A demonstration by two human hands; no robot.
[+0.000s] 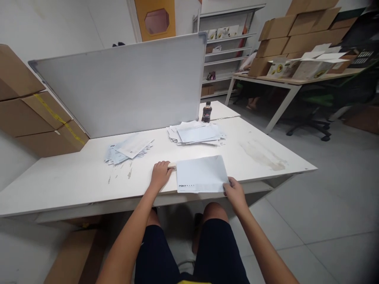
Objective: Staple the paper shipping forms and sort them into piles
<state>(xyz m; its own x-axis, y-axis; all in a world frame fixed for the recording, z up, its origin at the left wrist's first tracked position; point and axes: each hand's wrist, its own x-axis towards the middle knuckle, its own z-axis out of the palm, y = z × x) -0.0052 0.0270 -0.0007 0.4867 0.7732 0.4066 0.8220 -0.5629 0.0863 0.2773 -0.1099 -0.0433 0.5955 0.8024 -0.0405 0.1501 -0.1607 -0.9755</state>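
My left hand [160,174] is closed around a small cream stapler [172,166], whose front end meets the left edge of some paper sheets [201,171]. Dark print, "PONY", runs along the lower left of the top sheet. At the lower right corner, my right hand [235,192] pinches the sheets between thumb and fingers. The sheets lie near the front edge of the white table [74,185], reaching slightly past it. How many sheets are held cannot be made out.
Behind the sheets lies a messy paper pile [197,133]; a second pile [128,149] is farther left. A dark drink bottle [207,112] stands near the whiteboard [124,86]. Cardboard boxes [38,118] are stacked at left. A person sits partly hidden by the other desk [291,81].
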